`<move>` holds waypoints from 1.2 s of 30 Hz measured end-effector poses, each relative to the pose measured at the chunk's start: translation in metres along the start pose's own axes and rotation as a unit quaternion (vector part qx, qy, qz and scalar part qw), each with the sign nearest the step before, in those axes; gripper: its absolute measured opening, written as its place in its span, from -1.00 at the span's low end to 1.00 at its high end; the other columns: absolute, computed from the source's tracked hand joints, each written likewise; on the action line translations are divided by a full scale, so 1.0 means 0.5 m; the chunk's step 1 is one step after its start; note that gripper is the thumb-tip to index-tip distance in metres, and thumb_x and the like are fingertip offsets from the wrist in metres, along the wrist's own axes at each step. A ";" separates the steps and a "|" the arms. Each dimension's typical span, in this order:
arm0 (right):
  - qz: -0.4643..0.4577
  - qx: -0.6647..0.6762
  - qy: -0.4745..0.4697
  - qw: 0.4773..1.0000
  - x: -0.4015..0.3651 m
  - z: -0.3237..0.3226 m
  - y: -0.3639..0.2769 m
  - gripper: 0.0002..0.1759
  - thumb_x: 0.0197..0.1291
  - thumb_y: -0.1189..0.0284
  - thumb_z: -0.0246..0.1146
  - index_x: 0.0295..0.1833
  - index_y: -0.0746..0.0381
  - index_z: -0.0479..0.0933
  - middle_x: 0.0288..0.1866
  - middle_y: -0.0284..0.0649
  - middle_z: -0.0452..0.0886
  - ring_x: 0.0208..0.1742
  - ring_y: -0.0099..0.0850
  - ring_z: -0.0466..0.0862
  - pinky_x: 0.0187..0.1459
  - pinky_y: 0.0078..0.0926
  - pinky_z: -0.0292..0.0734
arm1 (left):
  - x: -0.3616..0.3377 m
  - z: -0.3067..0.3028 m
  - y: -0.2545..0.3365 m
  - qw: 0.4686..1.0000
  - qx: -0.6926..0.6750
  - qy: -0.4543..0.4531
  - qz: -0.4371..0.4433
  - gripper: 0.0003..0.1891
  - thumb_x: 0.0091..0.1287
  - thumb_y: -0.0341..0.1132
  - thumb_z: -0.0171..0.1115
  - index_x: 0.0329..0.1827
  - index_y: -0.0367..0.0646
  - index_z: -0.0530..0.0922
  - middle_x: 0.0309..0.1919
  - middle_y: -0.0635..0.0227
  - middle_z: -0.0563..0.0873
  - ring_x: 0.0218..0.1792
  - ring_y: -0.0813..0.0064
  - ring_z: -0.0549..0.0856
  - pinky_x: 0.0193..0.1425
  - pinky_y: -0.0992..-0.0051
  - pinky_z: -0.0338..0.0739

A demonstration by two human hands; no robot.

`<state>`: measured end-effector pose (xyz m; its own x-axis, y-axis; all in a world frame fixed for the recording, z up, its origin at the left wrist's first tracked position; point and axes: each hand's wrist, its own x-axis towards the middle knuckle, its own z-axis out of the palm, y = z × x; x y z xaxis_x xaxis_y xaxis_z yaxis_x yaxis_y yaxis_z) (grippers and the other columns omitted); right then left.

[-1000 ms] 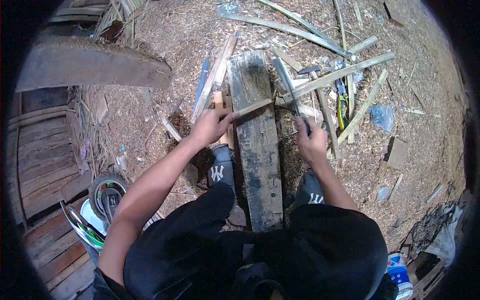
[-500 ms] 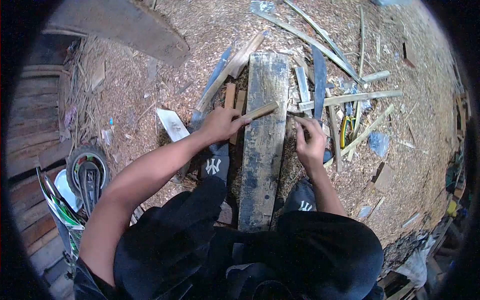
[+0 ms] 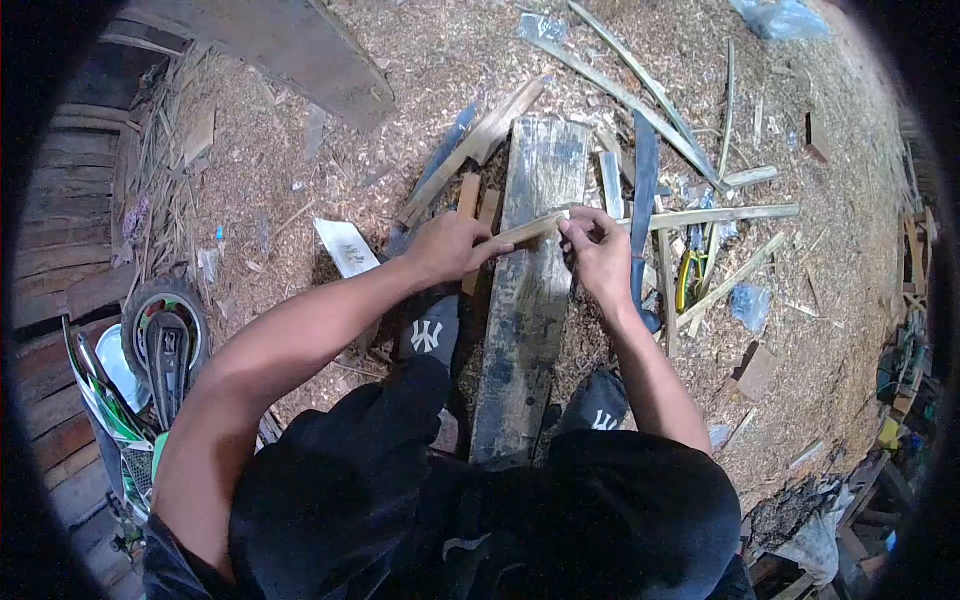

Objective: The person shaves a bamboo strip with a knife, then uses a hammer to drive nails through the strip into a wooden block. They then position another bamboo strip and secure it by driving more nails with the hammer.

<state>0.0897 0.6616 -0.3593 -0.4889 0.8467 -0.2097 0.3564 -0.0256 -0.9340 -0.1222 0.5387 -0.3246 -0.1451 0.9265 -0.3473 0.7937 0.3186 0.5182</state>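
A short wooden strip [image 3: 530, 231] lies slantwise above a worn plank [image 3: 535, 300] that runs between my feet. My left hand [image 3: 450, 245] is closed round the strip's left end, over the plank's left edge. At the strip's right end, my right hand [image 3: 597, 250] has its fingers pinched; whether they also hold something small is hidden. A dark blade with a dark handle [image 3: 643, 190] lies just right of my right hand.
Yellow-black pliers [image 3: 688, 275], long wooden strips [image 3: 735, 214] and a clear plastic bag [image 3: 750, 306] lie on the right. A dark wheel [image 3: 168, 335] is at the left. A large board [image 3: 290, 60] juts in at upper left.
My right hand has moved left and up to the strip's right end, its fingers now closing there. My left hand still holds the strip. The view has shifted slightly.
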 end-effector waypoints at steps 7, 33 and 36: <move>0.098 0.195 -0.017 0.976 0.033 -0.039 -0.158 -0.83 0.43 0.55 0.29 0.06 0.37 0.65 -0.23 -0.22 0.72 -0.33 -0.55 0.72 -0.25 -0.58 0.78 | 0.054 -0.060 0.041 0.986 0.012 0.095 0.138 -0.56 0.40 0.13 0.33 -0.25 -0.10 0.82 -0.64 0.10 0.67 -0.58 0.07 0.67 -0.33 0.12 0.54; -0.075 -0.049 -0.111 0.990 0.095 -0.220 -0.478 -0.82 0.45 0.47 0.30 0.01 0.37 0.58 -0.12 -0.15 0.75 -0.09 -0.41 0.76 -0.08 -0.41 0.78 | 0.125 -0.112 -0.001 0.976 -0.175 -0.006 0.129 -0.46 0.46 0.10 0.30 0.16 -0.24 0.69 -0.15 0.14 0.81 -0.14 0.35 0.78 0.05 0.34 0.65; -0.078 -0.054 -0.100 0.991 0.105 -0.237 -0.454 -0.81 0.45 0.47 0.31 0.01 0.38 0.57 -0.13 -0.15 0.75 -0.09 -0.40 0.76 -0.08 -0.41 0.78 | 0.079 -0.035 -0.134 0.987 -0.096 0.010 0.126 -0.32 0.30 0.21 0.42 0.24 -0.19 0.64 -0.04 0.08 0.78 -0.01 0.22 0.75 0.17 0.25 0.61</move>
<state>0.0775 0.7748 -0.1240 -0.6883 0.7140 -0.1282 0.3417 0.1632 -0.9255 -0.1913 0.5576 -0.3594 0.0302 0.9843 -0.1739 0.6802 0.1072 0.7251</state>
